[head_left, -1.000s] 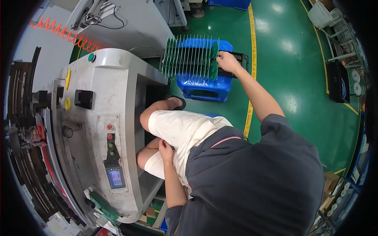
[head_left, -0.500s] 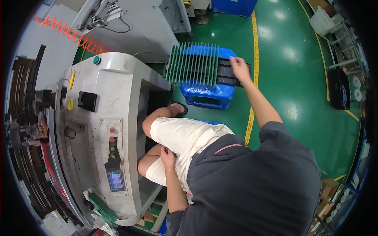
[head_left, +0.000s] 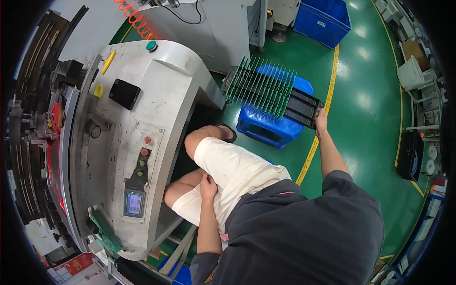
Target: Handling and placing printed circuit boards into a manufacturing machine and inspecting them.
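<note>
My right hand [head_left: 321, 119] is closed on the near right end of a black slotted rack [head_left: 302, 105]. Thin green boards [head_left: 262, 88] stand upright in a row along the rack's left part, spaced apart. Beneath the rack is a blue plastic stool [head_left: 266, 124] with an opening in its side. My left hand [head_left: 207, 187] rests on my thigh, over the pale shorts [head_left: 237, 166]. Its fingers are curled in, and whatever they hold, if anything, is hidden.
To my left stands a worn whitish machine [head_left: 166, 90] with buttons, a small touch screen [head_left: 134, 203] and a black flat box [head_left: 124, 93] on top. A blue crate [head_left: 323, 21] sits on the green floor beyond the stool. A yellow line [head_left: 327, 99] runs past the rack's right end.
My right hand came down from above the rack's right part onto its end and closed there. The view shifted, so the stool and rack appear further right and tilted. My left hand stays on my thigh.
</note>
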Demonstrator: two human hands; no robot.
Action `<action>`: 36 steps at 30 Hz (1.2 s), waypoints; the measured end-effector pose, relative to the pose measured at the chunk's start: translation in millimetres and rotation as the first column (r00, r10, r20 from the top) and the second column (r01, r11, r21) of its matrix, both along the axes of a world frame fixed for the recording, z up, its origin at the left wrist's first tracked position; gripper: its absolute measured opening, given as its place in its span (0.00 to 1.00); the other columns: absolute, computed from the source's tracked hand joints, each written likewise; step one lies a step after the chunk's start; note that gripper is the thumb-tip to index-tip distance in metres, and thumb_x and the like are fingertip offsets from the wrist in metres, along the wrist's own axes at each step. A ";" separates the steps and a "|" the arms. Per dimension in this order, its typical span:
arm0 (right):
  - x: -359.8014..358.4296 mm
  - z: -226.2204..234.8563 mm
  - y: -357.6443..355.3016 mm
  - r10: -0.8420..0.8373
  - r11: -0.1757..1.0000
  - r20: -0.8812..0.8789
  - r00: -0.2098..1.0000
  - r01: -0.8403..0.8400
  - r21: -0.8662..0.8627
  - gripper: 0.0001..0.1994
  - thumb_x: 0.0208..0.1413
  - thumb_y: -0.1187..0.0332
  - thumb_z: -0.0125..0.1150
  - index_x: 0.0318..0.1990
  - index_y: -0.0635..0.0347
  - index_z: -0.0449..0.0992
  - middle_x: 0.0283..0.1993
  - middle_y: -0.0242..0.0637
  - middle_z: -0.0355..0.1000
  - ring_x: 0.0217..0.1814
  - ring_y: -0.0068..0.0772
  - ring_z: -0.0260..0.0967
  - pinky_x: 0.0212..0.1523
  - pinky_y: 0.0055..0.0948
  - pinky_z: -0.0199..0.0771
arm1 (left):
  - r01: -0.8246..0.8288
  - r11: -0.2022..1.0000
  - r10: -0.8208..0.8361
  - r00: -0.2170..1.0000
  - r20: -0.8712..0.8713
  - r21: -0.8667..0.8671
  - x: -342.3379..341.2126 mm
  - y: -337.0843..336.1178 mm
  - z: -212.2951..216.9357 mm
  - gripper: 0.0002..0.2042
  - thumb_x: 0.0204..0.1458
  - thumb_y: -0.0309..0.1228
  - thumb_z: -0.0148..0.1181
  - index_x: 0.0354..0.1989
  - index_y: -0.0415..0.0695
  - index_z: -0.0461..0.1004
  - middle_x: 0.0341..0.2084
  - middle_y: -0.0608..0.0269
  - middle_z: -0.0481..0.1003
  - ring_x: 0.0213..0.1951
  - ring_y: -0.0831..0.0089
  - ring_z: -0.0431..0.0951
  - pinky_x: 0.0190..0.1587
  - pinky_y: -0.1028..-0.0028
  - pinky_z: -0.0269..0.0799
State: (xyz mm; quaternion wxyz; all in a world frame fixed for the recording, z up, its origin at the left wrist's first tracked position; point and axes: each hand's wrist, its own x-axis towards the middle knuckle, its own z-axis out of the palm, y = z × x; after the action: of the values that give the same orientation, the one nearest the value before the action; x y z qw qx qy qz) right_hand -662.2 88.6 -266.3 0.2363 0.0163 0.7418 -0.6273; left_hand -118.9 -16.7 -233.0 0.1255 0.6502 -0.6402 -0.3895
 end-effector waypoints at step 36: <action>9.5 -7.3 -45.4 0.021 0.970 -0.122 0.992 0.009 0.241 0.23 0.64 0.51 0.39 0.51 0.64 0.67 0.47 0.41 0.69 0.47 0.32 0.66 0.49 0.32 0.66 | -0.048 0.995 0.070 0.965 -0.253 0.092 22.5 -16.2 -52.8 0.09 0.52 0.26 0.51 0.39 0.34 0.72 0.22 0.58 0.75 0.26 0.74 0.74 0.33 0.75 0.69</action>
State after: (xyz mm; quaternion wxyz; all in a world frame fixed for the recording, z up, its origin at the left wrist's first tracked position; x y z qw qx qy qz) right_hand -652.6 43.2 -273.7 0.1883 0.0039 0.8257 -0.5317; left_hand -96.4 -32.9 -285.9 0.1906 0.6181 -0.5818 -0.4931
